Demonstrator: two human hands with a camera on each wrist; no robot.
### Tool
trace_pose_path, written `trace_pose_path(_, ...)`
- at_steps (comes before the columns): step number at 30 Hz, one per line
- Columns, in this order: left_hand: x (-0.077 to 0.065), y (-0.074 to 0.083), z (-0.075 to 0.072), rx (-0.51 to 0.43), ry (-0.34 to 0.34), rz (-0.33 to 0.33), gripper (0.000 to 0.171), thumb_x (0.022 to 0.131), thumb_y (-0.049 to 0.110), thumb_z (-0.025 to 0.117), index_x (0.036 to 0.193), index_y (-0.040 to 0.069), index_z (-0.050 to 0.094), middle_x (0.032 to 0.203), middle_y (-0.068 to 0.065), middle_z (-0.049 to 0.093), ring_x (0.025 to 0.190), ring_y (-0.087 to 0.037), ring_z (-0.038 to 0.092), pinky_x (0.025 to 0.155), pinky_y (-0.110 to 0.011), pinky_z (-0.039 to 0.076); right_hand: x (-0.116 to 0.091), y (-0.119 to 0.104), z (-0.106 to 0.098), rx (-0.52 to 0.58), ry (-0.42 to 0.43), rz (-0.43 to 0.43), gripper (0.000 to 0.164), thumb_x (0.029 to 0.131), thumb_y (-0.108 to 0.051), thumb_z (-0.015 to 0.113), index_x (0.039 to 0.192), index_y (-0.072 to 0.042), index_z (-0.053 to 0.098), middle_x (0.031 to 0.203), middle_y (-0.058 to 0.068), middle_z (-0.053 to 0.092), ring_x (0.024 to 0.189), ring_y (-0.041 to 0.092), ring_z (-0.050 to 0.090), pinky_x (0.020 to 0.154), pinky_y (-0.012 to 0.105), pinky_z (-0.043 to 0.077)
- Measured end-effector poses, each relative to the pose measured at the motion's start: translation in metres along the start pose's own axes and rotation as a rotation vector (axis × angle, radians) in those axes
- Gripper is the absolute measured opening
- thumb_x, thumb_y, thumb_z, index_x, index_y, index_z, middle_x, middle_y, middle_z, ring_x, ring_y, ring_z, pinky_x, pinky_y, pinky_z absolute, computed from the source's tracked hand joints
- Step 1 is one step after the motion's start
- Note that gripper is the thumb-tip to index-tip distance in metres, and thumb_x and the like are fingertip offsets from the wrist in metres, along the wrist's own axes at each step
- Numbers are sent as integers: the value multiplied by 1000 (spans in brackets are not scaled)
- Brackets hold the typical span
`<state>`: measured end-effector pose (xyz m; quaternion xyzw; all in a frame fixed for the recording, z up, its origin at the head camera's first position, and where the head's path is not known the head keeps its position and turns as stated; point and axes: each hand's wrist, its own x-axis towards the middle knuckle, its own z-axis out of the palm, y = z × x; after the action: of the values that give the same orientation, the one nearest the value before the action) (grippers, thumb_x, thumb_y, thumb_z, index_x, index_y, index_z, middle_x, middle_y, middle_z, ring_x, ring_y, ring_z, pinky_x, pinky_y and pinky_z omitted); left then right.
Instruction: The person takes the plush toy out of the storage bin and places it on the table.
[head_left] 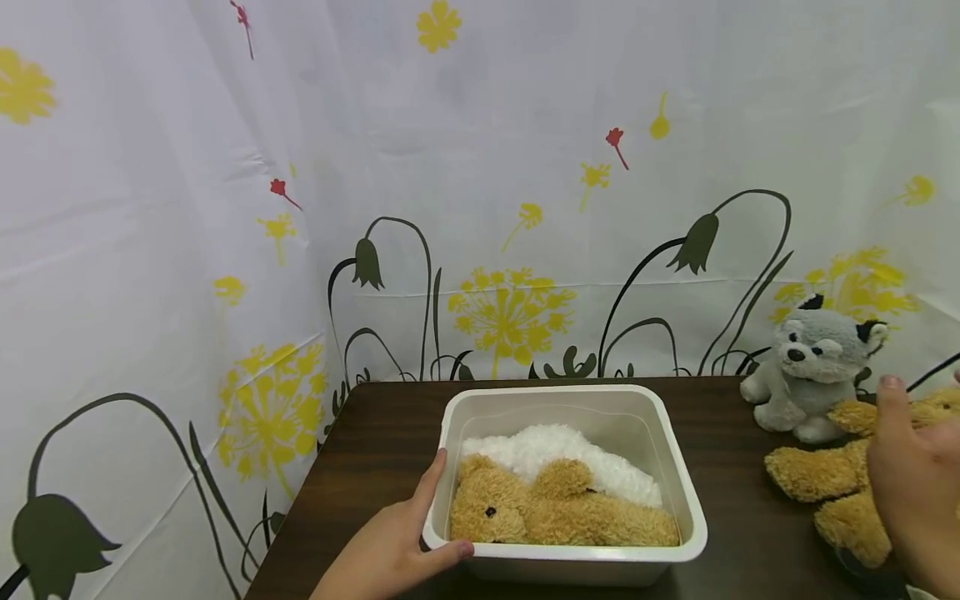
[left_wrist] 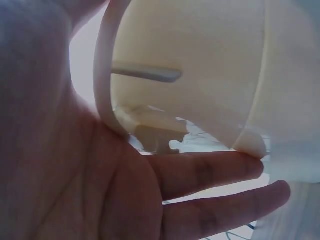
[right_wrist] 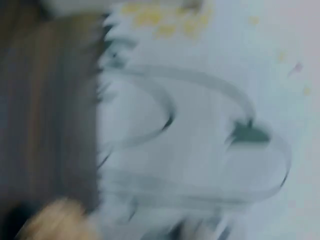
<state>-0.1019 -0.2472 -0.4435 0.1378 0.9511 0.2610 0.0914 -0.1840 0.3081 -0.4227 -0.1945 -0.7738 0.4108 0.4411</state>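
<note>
A white plastic tub point(head_left: 678, 467) stands on the dark wooden table. My left hand point(head_left: 397, 533) holds its front left corner, thumb over the front rim and fingers along the left wall; the left wrist view shows those fingers point(left_wrist: 210, 175) straight against the outside. Inside the tub lies a tan teddy bear point(head_left: 502, 508) on its side, beside a white fluffy toy point(head_left: 543, 442). At the right edge, my right hand point(head_left: 918, 492) is raised with a digit extended upward. It overlaps a second tan teddy bear point(head_left: 817, 475), part of which is hidden behind it.
A grey and white plush dog point(head_left: 810, 375) sits upright at the back right of the table point(head_left: 375, 450). A white curtain point(head_left: 487, 150) printed with flowers hangs behind the table and along its left side. The right wrist view is blurred.
</note>
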Motion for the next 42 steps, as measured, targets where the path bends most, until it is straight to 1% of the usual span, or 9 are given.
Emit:
trace_pose_path(2,-2,0,-2,-4,-15,-5,109,90,70,61,164,31,-9,120,-7,73,84,-4,69,65,-32,54,-1,-32,10,165,-2,-86,55,104,-36,53,151,-18,29,158,-2,18,148,10,16,120,24,12)
trace_pose_path(7,-6,0,-6,-15,-41,-7,110,90,68,63,164,29,-9,108,-3,74,75,2,64,60,-29,50,-3,-114,37,460,-114,-157,43,98,-22,63,134,-15,40,133,-10,32,125,7,33,101,21,23)
trace_pose_path(12,-10,3,-8,-17,-45,0,112,89,69,63,164,26,-7,107,-2,75,76,2,64,62,-30,50,-16,-165,80,517,-247,-254,51,92,-19,71,131,-2,43,132,5,40,134,17,32,111,34,16)
trace_pose_path(15,-14,4,-11,1,-37,-17,113,87,70,64,164,26,-6,102,2,75,74,3,62,62,-30,50,-37,-182,114,508,-337,-357,55,92,-24,74,131,0,43,132,13,43,132,21,36,106,43,15)
trace_pose_path(22,-17,3,-11,-16,-44,5,116,86,68,67,165,21,-3,90,12,72,73,4,62,64,-30,51,-110,-203,158,535,-579,-486,40,93,-22,73,121,-9,48,111,5,55,106,18,50,95,44,21)
trace_pose_path(27,-18,0,-10,-67,-68,35,115,87,64,69,164,18,-2,90,16,71,74,5,64,65,-28,52,-161,-198,161,427,-921,-511,24,95,-29,71,108,-17,55,84,-4,57,73,10,52,71,27,43)
trace_pose_path(32,-19,-2,-7,-85,-74,21,115,87,63,70,164,17,-2,88,17,71,73,5,64,65,-28,52,-189,-193,159,239,-1289,-563,31,93,-45,73,105,-24,53,69,-8,54,51,6,47,50,24,42)
trace_pose_path(35,-20,-2,-6,-56,-54,16,116,86,65,69,164,16,-2,86,17,71,71,5,63,63,-28,51,-196,-193,160,119,-1387,-631,46,85,-57,76,106,-24,52,72,-7,57,54,6,48,51,24,42)
trace_pose_path(42,-20,2,-6,-20,-35,29,116,85,67,69,164,19,-2,83,15,69,68,5,61,59,-29,50,-201,-192,153,-149,-1589,-766,71,73,-67,81,115,-15,59,95,-6,58,86,10,50,77,28,46)
